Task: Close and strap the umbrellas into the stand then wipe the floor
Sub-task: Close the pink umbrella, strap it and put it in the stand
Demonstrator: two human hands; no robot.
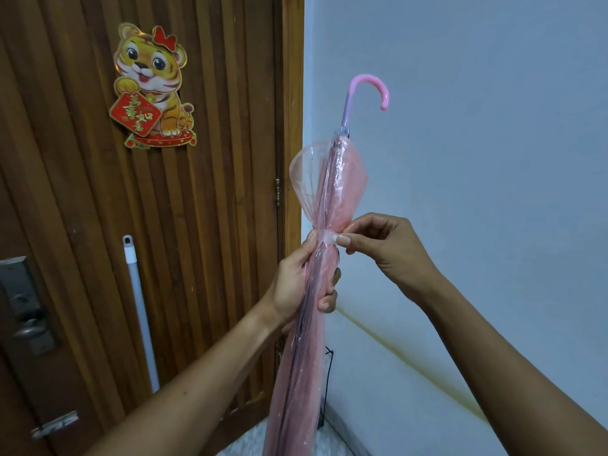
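Here, a closed pink umbrella (332, 179) is held upright in mid-air, hooked handle (368, 85) on top, in front of the pale wall (477, 159) just beside the wooden door (214, 192). The left hand (306, 284) is curled round the gathered canopy, apparently to keep the folds bunched tight. The right hand (385, 245) pinches the narrow strap (329, 239) wrapped round the middle, thumb and forefinger together, seemingly fastening it. Above the strap the canopy balloons loose. A black wire frame (327, 373), possibly the stand, shows low behind the umbrella; a white pole (139, 307) leans on the door.
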